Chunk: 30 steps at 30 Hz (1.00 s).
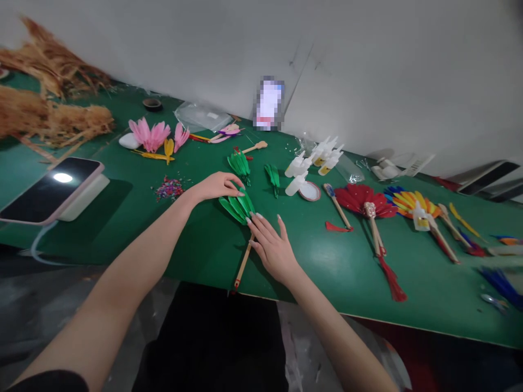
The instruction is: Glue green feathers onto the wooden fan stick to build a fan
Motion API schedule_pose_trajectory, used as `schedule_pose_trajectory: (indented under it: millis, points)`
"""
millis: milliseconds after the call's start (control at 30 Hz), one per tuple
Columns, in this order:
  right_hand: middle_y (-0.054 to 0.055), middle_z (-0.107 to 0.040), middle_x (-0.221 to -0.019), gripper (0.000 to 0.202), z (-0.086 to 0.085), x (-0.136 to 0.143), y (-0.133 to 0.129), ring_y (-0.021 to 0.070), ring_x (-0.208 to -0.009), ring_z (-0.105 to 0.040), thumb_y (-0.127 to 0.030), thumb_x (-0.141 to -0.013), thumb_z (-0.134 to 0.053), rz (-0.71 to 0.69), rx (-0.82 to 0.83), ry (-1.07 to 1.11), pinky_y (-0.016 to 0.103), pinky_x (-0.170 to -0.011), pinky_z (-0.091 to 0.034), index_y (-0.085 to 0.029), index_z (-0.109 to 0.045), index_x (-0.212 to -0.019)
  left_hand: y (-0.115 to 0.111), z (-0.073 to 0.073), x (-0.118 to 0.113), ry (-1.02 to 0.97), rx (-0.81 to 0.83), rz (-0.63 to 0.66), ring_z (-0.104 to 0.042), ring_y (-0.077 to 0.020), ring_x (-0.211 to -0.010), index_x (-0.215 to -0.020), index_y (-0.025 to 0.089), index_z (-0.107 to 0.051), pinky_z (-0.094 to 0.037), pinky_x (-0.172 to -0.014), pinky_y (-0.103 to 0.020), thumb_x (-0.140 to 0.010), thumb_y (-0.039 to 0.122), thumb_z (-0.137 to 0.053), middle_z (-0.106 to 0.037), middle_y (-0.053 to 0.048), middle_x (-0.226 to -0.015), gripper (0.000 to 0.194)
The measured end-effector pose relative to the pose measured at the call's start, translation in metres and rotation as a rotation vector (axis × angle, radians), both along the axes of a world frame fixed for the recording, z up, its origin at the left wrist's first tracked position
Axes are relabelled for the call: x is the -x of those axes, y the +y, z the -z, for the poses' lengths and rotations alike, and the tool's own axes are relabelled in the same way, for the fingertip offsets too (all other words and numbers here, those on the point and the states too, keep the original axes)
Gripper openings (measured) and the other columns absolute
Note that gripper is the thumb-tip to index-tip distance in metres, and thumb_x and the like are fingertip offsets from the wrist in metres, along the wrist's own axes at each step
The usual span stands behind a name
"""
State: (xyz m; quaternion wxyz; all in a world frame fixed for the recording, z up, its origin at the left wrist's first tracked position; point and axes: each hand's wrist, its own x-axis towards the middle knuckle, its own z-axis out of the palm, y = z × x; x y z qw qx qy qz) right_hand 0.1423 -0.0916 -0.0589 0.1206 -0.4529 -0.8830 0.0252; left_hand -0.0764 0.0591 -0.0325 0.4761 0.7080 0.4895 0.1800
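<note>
Pale wall [368, 81] is filling the top of the frame, and a green surface [192, 256] is stretching across below it. Right of centre, a red fan [355, 200] is lying flat. At centre, the right hand [275, 249] is resting over the base of a green fan [233, 207], its fingers stretching out slightly apart; whether they are clamping anything, I cannot tell. The left hand [216, 186] is reaching to the feather tips, thumb and forefinger sitting close together; whether they are pinching a feather is not showing. From under the right hand, the stick [244, 267] is pointing toward the bottom of the frame. Bottles [321, 156] are clustering to the upper right, and two green bunches [272, 177] are lying above the fan.

For neat work, the right hand should probably be steadying the base while the left is touching the tips lightly, as thin feathers are likely to be bending easily.

The stick's foot is lying right by the front edge, so sliding it downward would be risking an overhang. Above the tips, the nearer bunch is leaving little room; bare patches are opening left of the stick and between the right hand and the red fan.
</note>
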Motion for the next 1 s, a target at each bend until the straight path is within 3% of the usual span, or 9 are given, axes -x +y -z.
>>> schedule_pose_trajectory:
  millis: [233,567,833,1000]
  points:
    - [0.001,-0.029,-0.153,0.048,0.001,0.0,0.0,0.0156,-0.143,-0.024,-0.032,-0.1,-0.024,0.001,0.005,0.008,0.052,-0.119,-0.006,-0.019,-0.026,-0.146,0.001,-0.004,0.005,-0.019,-0.016,0.065,-0.067,-0.0197,-0.078,-0.1,0.02,-0.067,-0.048,-0.071,-0.03,-0.065,0.041,-0.073,-0.074,-0.004,-0.082,0.041]
    - [0.001,-0.029,-0.153,0.048,0.002,0.0,0.0,0.0153,-0.143,-0.024,-0.033,-0.1,-0.023,0.0,0.014,0.012,0.052,-0.119,-0.004,-0.019,-0.026,-0.146,0.007,0.003,0.013,-0.012,-0.031,0.14,-0.067,-0.0171,-0.073,-0.101,0.02,-0.067,-0.047,-0.067,-0.027,-0.066,0.04,-0.073,-0.074,-0.003,-0.078,0.041]
    - [0.003,-0.032,-0.152,0.05,0.0,0.0,0.0,0.0168,-0.143,-0.025,-0.035,-0.1,-0.026,-0.003,0.001,0.014,0.053,-0.118,-0.008,-0.021,-0.023,-0.147,0.008,0.005,0.014,0.013,-0.031,0.13,-0.068,-0.0189,-0.079,-0.099,0.02,-0.067,-0.049,-0.072,-0.028,-0.066,0.042,-0.072,-0.075,-0.003,-0.081,0.04]
    - [0.002,-0.031,-0.153,0.052,-0.004,-0.001,-0.002,0.0162,-0.144,-0.022,-0.035,-0.099,-0.026,0.0,-0.017,0.03,0.052,-0.118,-0.007,-0.02,-0.021,-0.148,0.007,-0.002,0.014,-0.008,-0.034,0.042,-0.068,-0.0198,-0.082,-0.098,0.018,-0.067,-0.049,-0.076,-0.03,-0.072,0.045,-0.065,-0.075,-0.006,-0.082,0.037]
